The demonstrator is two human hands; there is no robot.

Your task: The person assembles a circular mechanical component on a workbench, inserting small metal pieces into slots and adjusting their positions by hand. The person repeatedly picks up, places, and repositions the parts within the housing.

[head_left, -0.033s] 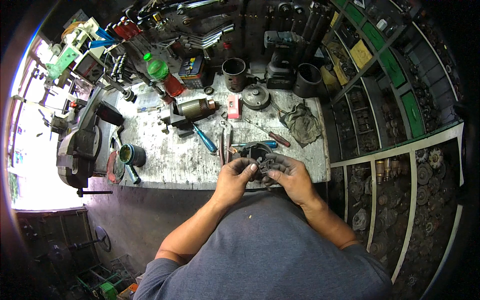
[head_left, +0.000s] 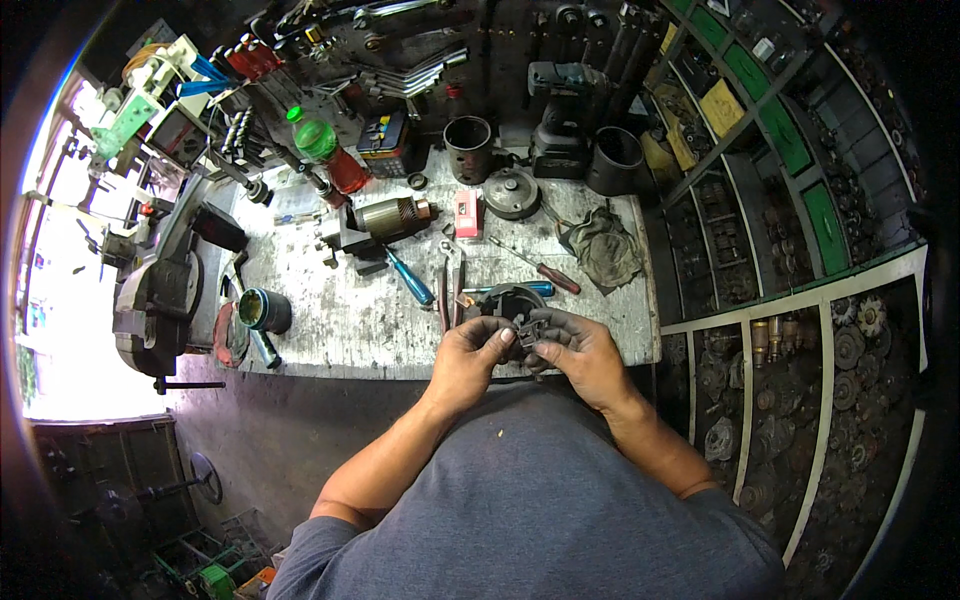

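Here, over the counter's (head_left: 340, 330) near edge, we have our left hand (head_left: 475, 348) and right hand (head_left: 582, 352) pinching the small dark part (head_left: 531, 334) between them, its long axis unclear, the round housing (head_left: 514, 297) just beyond.

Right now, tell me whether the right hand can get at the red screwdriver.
Probably yes: the red screwdriver lies uncovered on the bench just beyond the right hand, though that hand is busy with a small dark part.
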